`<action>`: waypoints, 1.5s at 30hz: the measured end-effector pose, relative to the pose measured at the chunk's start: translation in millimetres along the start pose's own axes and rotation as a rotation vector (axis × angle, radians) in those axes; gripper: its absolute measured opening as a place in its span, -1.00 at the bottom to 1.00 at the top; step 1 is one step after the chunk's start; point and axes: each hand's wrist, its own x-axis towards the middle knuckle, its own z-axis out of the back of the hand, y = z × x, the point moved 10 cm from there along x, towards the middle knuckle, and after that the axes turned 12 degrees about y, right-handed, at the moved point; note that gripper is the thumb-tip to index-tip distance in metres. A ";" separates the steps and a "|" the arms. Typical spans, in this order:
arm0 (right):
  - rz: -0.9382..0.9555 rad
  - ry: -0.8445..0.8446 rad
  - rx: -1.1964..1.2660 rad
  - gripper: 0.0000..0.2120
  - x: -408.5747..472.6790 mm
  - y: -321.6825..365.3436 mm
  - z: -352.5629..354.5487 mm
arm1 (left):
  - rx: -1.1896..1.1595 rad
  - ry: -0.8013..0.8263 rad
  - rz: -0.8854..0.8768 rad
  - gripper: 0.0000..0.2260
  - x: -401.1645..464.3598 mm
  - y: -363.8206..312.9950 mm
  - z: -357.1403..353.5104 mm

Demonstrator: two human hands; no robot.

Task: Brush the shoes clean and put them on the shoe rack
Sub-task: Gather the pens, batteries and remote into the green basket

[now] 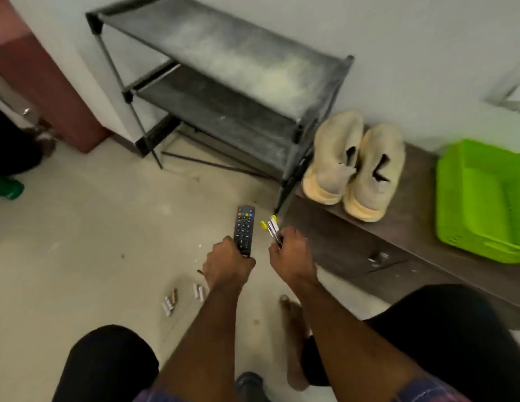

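Meanwhile, the shoes [356,163] sit toes-to-wall on the desk [398,227] beside the shoe rack [224,82], nearer the right hand [290,256], closed on a small yellow-tipped object [272,227]; the left hand [226,262] holds a remote [244,227].

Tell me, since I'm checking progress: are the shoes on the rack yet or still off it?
Off it. The beige shoes stand upright on the low wooden bench beside the shoe rack, whose dusty shelves hold nothing.
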 end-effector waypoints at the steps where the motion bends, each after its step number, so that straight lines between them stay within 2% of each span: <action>1: -0.003 -0.043 0.029 -0.84 -12.0 -6.4 23.1 | -0.030 0.016 -0.048 -0.62 -14.4 -20.5 -4.3; 5: -0.033 -0.200 0.180 -0.82 -49.7 -30.0 106.0 | -0.169 0.063 -0.247 -0.63 -64.0 -98.4 -18.7; 10: -0.103 -0.470 0.374 -0.83 -84.1 -81.7 222.2 | -0.157 0.050 -0.485 -0.60 -113.7 -219.3 -22.4; 14: -0.236 -0.639 0.336 -0.84 -97.4 -148.0 306.1 | -0.097 0.094 -0.590 -0.62 -137.8 -309.5 -42.0; 17: -0.395 -0.597 0.272 -0.76 -92.1 -209.0 342.4 | -0.027 0.124 -0.605 -0.40 -142.6 -359.5 -69.2; 19: -0.468 -0.489 0.208 -0.71 -81.6 -238.7 352.6 | 0.010 0.139 -0.610 -0.32 -142.2 -380.9 -84.8; 23: -0.547 -0.240 0.088 -0.67 -57.4 -280.8 354.2 | 0.087 0.140 -0.594 -0.38 -132.0 -409.1 -108.3; 30: -0.574 -0.035 0.041 -0.63 -15.5 -314.1 325.5 | 0.174 0.139 -0.618 -0.45 -110.4 -440.0 -129.4; 35: -0.536 -0.034 0.056 -0.69 -5.4 -315.8 325.8 | 0.120 0.132 -0.632 -0.56 -112.5 -459.9 -140.6; 41: -0.512 -0.309 0.029 -0.80 -34.9 -324.0 405.3 | 0.175 0.104 -0.679 -0.51 -132.1 -501.0 -168.9; 45: -0.473 -0.312 -0.027 -0.80 -46.5 -333.3 418.4 | 0.203 0.162 -0.635 -0.54 -134.1 -515.4 -210.9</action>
